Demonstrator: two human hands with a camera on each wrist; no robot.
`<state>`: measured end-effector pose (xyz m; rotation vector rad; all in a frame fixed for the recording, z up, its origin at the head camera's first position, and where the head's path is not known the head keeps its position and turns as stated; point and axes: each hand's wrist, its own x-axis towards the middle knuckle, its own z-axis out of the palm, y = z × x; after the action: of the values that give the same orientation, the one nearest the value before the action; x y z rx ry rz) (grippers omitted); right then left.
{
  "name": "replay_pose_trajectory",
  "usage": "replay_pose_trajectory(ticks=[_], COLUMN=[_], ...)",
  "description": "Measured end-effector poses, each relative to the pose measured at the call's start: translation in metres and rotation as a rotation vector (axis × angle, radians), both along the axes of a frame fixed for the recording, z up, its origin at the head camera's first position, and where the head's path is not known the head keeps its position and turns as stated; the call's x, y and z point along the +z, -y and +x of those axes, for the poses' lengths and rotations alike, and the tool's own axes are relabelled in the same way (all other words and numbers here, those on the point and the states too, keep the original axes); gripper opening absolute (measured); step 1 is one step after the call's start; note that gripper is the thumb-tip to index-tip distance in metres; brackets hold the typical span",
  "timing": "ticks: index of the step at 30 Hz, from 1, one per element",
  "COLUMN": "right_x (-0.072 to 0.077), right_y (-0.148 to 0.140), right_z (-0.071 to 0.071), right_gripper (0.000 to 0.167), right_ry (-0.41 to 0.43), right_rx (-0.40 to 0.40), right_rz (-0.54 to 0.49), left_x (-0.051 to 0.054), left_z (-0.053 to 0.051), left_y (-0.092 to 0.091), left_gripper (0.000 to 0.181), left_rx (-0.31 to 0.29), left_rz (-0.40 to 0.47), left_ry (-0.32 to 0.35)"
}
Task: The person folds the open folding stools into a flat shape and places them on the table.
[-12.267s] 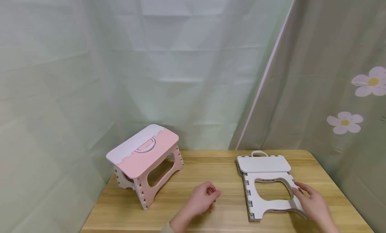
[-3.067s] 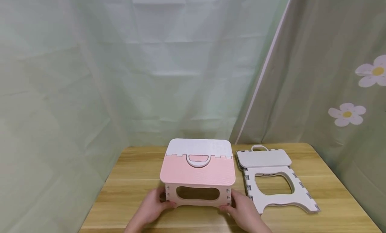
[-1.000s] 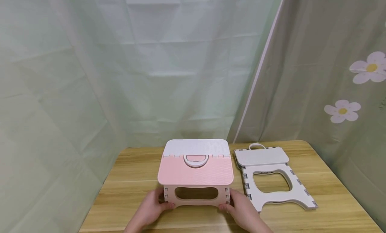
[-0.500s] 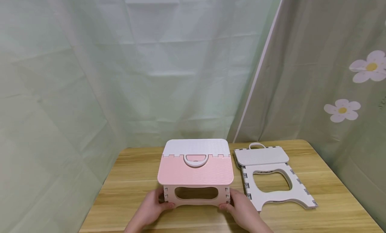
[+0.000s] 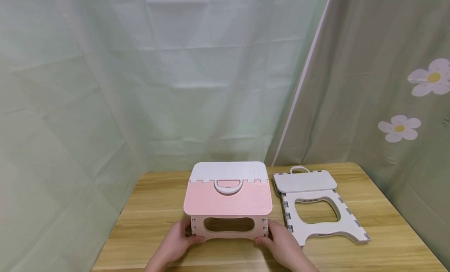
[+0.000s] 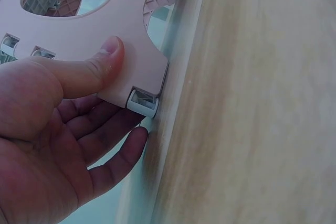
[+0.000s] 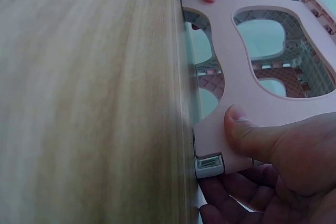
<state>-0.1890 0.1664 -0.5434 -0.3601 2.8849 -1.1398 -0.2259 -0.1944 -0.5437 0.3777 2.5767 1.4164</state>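
A pink and white folding stool [image 5: 227, 201] stands unfolded on the table, its top facing up and its white handle lying flat in the middle. My left hand [image 5: 177, 240] grips the near left leg, the thumb on the leg's front face and the fingers behind it. At the near right leg my right hand [image 5: 281, 242] does the same. Both wrist views show the thumbs pressed on the pink leg panel [image 6: 131, 30], low down by the tabletop. Part of each hand's fingers is hidden behind the legs.
To the right lies a white folding stool [image 5: 316, 182], folded flat, its handle loop toward the back. The wooden table [image 5: 140, 225] carries both stools. Pale green curtain [image 5: 211, 88] hangs behind and at the left; a greyer one with flowers [image 5: 399, 128] hangs at the right.
Since the oldest frame, the pink stool has come from the left to the middle and been turned square; both hands now hold it, the right having left the white stool. Almost still over the last second.
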Motion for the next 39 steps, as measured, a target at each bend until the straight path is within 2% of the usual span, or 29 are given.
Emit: replay_pose_trajectory(ticks=[7,16,26,39], right_x=[0.0004,-0.0019,-0.0012,0.0001], right_y=[-0.0002,0.0,0.0005,-0.0004], right_z=[0.0002,-0.0007,-0.001,-0.0019], right_gripper=[0.032,0.034,0.033,0.036], right_ry=[-0.011,0.03,0.011,0.031], right_rx=[-0.005,-0.007,-0.004,-0.003], right_rz=[0.013,0.006,0.007,-0.002], left_x=[0.0022,0.002,0.0029,-0.0006], left_z=[0.0007,0.0026,0.0022,-0.0001], left_y=[0.0001,0.0008,0.0001,0.0003], left_gripper=[0.046,0.045,0.044,0.043], left_rx=[0.005,-0.003,0.007,-0.008], left_rz=[-0.009,-0.004,-0.016,-0.03], left_ry=[-0.004,-0.003,-0.003,-0.022])
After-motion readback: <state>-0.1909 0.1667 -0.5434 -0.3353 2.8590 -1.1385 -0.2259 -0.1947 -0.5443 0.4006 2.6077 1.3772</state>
